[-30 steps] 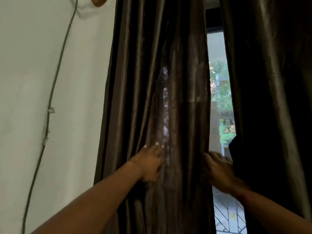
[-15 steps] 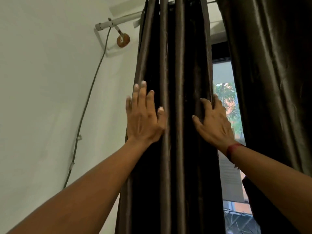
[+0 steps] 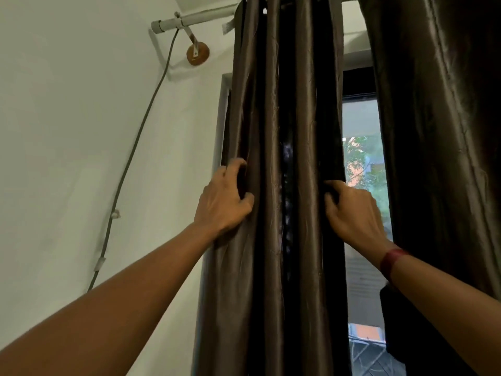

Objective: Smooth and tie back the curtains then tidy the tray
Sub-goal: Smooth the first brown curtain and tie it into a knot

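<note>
While the pale plastered wall (image 3: 81,131) fills the left of the view, the largest thing in play is the dark brown satin curtain panel (image 3: 273,240) hanging in tight vertical pleats from the grey metal rod (image 3: 195,19) at the top; a second dark brown curtain panel (image 3: 439,131) hangs to the right, with a strip of bright window (image 3: 362,164) showing between the two. A thin grey cable (image 3: 135,147) runs down the wall, clipped in places. No tray and no tie-back are in view.

Both hands are up on the gathered panel, well apart from each other. The left hand (image 3: 223,204) curls its fingers into the outer left fold, and the right hand (image 3: 352,210), with a red band (image 3: 391,263) on the wrist, is clamped on the fold at the window-side edge.

The step in hand looks like smoothing and gathering, with tying still to come. To do it well, I would judge that each hand should keep hold of a whole pleat, not a pinch of cloth, and draw downward evenly on both sides so the folds stay parallel. The satin looks slippery and creases readily, so a firm, steady pull should serve better than a tug that strains the rod bracket (image 3: 197,51)
</note>
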